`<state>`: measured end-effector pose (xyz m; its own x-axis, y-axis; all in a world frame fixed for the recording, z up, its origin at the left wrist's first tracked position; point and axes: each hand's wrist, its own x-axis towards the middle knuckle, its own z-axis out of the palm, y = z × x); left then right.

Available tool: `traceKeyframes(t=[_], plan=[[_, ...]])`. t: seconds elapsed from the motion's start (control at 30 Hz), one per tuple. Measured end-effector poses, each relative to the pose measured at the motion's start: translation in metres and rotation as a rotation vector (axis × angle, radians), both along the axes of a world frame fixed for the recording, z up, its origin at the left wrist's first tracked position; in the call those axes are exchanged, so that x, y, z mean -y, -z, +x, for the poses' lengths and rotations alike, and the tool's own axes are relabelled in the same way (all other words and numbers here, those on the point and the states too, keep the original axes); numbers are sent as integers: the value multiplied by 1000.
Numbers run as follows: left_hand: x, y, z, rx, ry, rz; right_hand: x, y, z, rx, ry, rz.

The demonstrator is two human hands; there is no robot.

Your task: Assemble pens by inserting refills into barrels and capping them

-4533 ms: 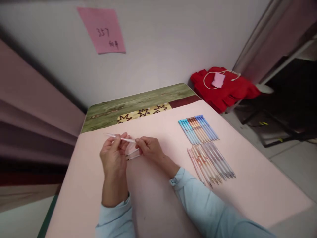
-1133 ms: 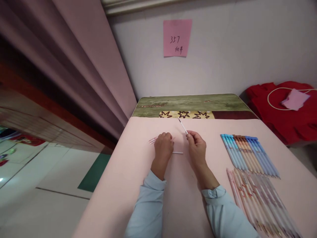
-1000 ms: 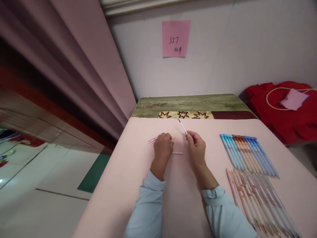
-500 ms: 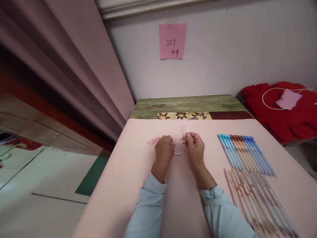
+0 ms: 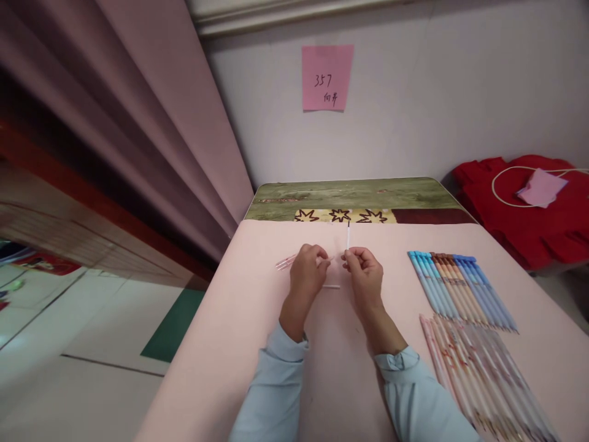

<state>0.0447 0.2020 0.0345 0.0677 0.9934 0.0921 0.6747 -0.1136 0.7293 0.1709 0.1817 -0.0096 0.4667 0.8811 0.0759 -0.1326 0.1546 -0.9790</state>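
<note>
My right hand (image 5: 365, 273) pinches a slim white pen refill (image 5: 348, 237), which stands upright with its dark tip at the top. Close beside it, my left hand (image 5: 309, 273) has thumb and forefinger closed on something thin and pale that I cannot make out; it points toward the right fingers. Another white stick, like a refill (image 5: 332, 286), lies flat on the table just below the hands. Clear pinkish pen parts (image 5: 285, 263) rest left of my left hand, partly hidden by it.
A row of blue and brown-topped pens (image 5: 460, 291) lies at the right, with pale pink and grey pens (image 5: 483, 374) nearer me. A pink cover (image 5: 248, 344) lies over the green-patterned table (image 5: 350, 191). Right of the table is a red cloth (image 5: 497, 227) with a cable.
My left hand has turned slightly, so its pinching thumb and forefinger now show with a thin piece between them. The refill in my right hand stands a little straighter. The view has shifted slightly.
</note>
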Motion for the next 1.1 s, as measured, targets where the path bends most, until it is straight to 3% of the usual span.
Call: traceKeyframes(t=[0.2, 0.33, 0.47, 0.77, 1.1], plan=[[-12, -8, -18, 1211, -263, -156, 6, -1, -4, 129, -236, 30], [-16, 0, -27, 1568, -282, -227, 12, -4, -6, 273, -411, 39], [-19, 8, -32, 1667, -230, -244, 13, -5, -7, 330, -461, 48], [-22, 13, -38, 1639, -250, -204, 14, -4, -7, 338, -482, 26], [-17, 3, -31, 1440, -345, -99, 12, 0, -6, 304, -482, -2]])
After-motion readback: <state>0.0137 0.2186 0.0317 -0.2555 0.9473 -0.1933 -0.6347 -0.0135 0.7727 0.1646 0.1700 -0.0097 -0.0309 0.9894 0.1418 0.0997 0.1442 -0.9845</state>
